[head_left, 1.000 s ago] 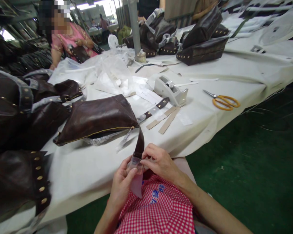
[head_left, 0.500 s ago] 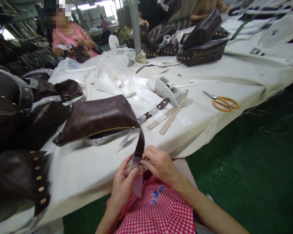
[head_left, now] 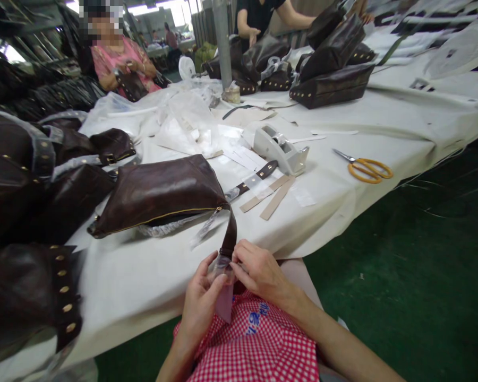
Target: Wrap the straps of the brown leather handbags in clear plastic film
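Observation:
A dark brown leather bag [head_left: 163,193] with a gold zipper lies on the white table [head_left: 143,281] in front of me. Its strap [head_left: 231,228] hangs over the table's edge down to my lap. My left hand [head_left: 201,302] and my right hand [head_left: 257,270] both pinch the strap's lower end, where a clear plastic wrap [head_left: 224,289] covers it. My fingers are closed on the wrapped end just above my red checked apron.
A grey tape dispenser [head_left: 281,148], tan strips [head_left: 269,193] and yellow-handled scissors [head_left: 366,168] lie on the table to the right. Studded brown bags [head_left: 32,297] pile up at left and far back. Two people work across the table. Green floor is at right.
My hands stay on the strap's end with small finger shifts. At the far side, a person in black has leaned in toward the bags.

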Tool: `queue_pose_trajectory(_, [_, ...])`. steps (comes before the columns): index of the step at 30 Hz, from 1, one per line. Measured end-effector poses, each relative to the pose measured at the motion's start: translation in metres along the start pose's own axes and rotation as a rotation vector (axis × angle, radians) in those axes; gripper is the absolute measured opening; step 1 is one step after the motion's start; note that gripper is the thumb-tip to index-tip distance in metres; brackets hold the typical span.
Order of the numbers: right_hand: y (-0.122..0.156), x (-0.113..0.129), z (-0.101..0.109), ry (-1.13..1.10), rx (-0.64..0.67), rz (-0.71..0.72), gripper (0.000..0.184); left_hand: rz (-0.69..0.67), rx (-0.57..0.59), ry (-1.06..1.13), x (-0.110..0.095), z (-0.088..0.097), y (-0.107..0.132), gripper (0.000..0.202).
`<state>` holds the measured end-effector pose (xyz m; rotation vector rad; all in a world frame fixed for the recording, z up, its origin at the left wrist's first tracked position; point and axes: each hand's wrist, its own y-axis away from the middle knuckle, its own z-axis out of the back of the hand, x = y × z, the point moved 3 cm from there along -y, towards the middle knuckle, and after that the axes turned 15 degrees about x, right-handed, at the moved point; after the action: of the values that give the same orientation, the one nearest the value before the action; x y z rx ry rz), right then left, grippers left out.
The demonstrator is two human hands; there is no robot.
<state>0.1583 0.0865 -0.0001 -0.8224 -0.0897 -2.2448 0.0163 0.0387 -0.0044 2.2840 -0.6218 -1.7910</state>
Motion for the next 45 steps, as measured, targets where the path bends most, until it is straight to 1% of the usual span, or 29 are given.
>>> queue_pose_trajectory(5, [0.004,0.005,-0.003,0.190,-0.106,0.058,0.018,-0.001,-0.005,-0.024,-0.001,0.002,-0.004,0.076])
queue_pose_trajectory(7, [0.006,0.006,-0.004,0.205,-0.137,0.101,0.018,-0.002,0.010,-0.011,0.000,0.002,-0.006,0.076])
queue_pose_trajectory(9, [0.008,0.004,-0.006,0.183,-0.135,0.136,0.018,-0.003,0.032,0.005,0.001,0.001,-0.007,0.075])
queue_pose_trajectory(14, [0.008,-0.003,-0.012,0.062,-0.029,0.150,0.018,-0.016,0.057,-0.027,0.006,0.003,-0.009,0.063])
queue_pose_trajectory(18, [0.004,-0.006,-0.011,0.025,0.062,0.133,0.016,-0.018,0.046,-0.069,0.008,0.006,-0.008,0.062])
queue_pose_trajectory(22, [0.002,-0.011,-0.002,-0.185,0.143,0.078,0.007,-0.021,0.065,-0.064,0.005,0.006,-0.008,0.059])
queue_pose_trajectory(26, [-0.001,-0.018,0.006,-0.333,0.177,0.022,0.003,-0.022,0.043,-0.041,0.003,0.004,-0.007,0.054])
queue_pose_trajectory(32, [-0.007,-0.026,0.008,-0.534,0.192,0.020,0.007,0.003,0.109,0.067,0.005,-0.001,-0.009,0.052])
queue_pose_trajectory(34, [-0.006,-0.033,0.008,-0.617,0.172,-0.022,0.011,0.010,0.118,0.088,0.005,-0.001,-0.009,0.054])
queue_pose_trajectory(37, [-0.004,-0.047,0.010,-0.860,0.100,-0.213,0.020,0.027,0.092,0.074,0.004,0.003,-0.009,0.059])
queue_pose_trajectory(38, [-0.003,-0.050,0.009,-0.943,0.108,-0.284,0.023,0.030,0.085,0.064,0.003,0.005,-0.009,0.061])
queue_pose_trajectory(40, [-0.004,-0.051,0.005,-1.054,0.174,-0.378,0.032,0.026,0.093,0.057,0.003,0.006,-0.009,0.063])
queue_pose_trajectory(41, [-0.005,-0.049,0.003,-1.089,0.193,-0.401,0.036,0.021,0.105,0.057,0.003,0.006,-0.010,0.062])
queue_pose_trajectory(42, [-0.008,-0.046,0.001,-1.119,0.184,-0.414,0.038,0.020,0.118,0.059,0.003,0.006,-0.010,0.062])
queue_pose_trajectory(45, [-0.017,-0.041,-0.005,-1.211,0.048,-0.439,0.036,0.022,0.138,0.063,0.004,0.004,-0.011,0.058])
